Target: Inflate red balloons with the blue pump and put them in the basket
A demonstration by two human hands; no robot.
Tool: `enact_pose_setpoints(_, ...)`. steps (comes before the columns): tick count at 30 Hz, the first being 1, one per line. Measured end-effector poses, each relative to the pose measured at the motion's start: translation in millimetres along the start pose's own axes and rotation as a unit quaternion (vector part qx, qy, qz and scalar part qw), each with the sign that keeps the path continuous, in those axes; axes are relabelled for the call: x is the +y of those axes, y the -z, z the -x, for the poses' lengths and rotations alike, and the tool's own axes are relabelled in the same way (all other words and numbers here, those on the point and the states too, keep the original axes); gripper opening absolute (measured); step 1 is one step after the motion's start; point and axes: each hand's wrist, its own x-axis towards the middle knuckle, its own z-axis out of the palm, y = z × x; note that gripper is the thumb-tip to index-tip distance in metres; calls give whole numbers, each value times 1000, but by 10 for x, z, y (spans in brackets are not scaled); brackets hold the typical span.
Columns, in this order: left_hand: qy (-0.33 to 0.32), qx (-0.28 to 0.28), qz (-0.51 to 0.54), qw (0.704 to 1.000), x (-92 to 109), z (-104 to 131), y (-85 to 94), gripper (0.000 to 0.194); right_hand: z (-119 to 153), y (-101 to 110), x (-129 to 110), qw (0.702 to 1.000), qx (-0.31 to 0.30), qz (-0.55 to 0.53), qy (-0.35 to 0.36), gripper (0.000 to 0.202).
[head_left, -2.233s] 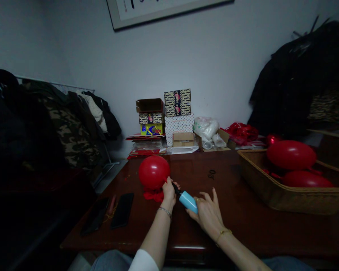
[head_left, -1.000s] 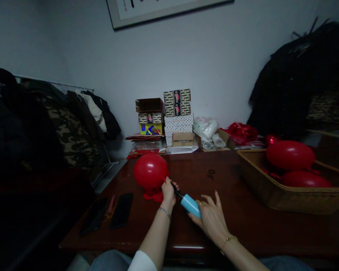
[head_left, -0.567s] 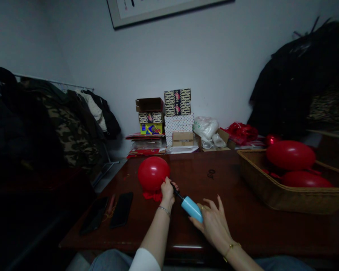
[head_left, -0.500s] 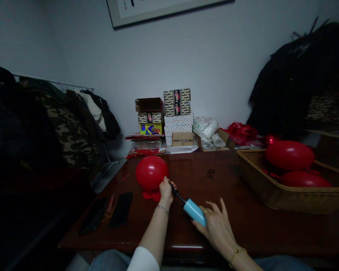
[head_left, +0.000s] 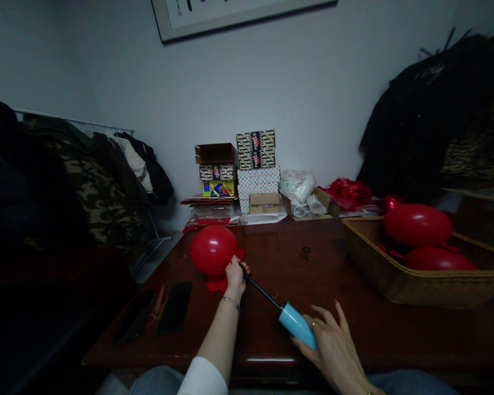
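A round, inflated red balloon (head_left: 213, 250) sits over the left part of the dark wooden table (head_left: 333, 334). My left hand (head_left: 235, 274) is closed around its neck, where the black nozzle end of a hand balloon pump (head_left: 297, 325) meets it. A long stretch of the pump's thin black rod shows between the nozzle and the light blue barrel. My right hand (head_left: 331, 340) grips the far end of that barrel, thumb below it and some fingers raised. The neck on the nozzle is hidden by my left fingers.
A wicker basket (head_left: 415, 285) with red balloons (head_left: 417, 224) stands at the right. Two dark phone-like slabs (head_left: 175, 308) lie at the left. Small black loops (head_left: 305, 253) rest mid-table. Stacked boxes (head_left: 256, 149) and plastic bags (head_left: 298, 186) line the wall.
My right hand has drawn the blue barrel back toward the lower right, so more black rod shows. My left hand and the balloon have shifted slightly left in view.
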Motion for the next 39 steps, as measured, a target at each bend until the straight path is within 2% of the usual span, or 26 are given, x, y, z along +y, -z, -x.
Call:
enact_pose_setpoints(4, -4, 6, 0, 1000, -19, 51, 3, 34, -114, -48, -52, 1000, 4, -11, -3, 33)
enact_pose_setpoints(13, 8, -4, 0, 1000, -154, 243, -63, 29, -603, -166, -296, 1000, -18, 1, -1, 35)
enact_pose_setpoints(17, 17, -4, 2, 1000, -172, 281, -74, 30, -664, -212, -347, 1000, -21, 3, -7, 37)
enact_pose_setpoints(24, 10, 5, -19, 1000, -180, 207, -38, 25, -496, -198, -311, 1000, -18, -11, -15, 38)
enact_pose_setpoints(32, -2, 12, -15, 1000, -46, 17, -17, 29, -124, -52, -50, 1000, -3, -7, -4, 35)
enact_pose_setpoints(39, 4, 13, -24, 1000, -26, 72, -56, 26, 0, -19, -10, 1000, -6, 5, -1, 33)
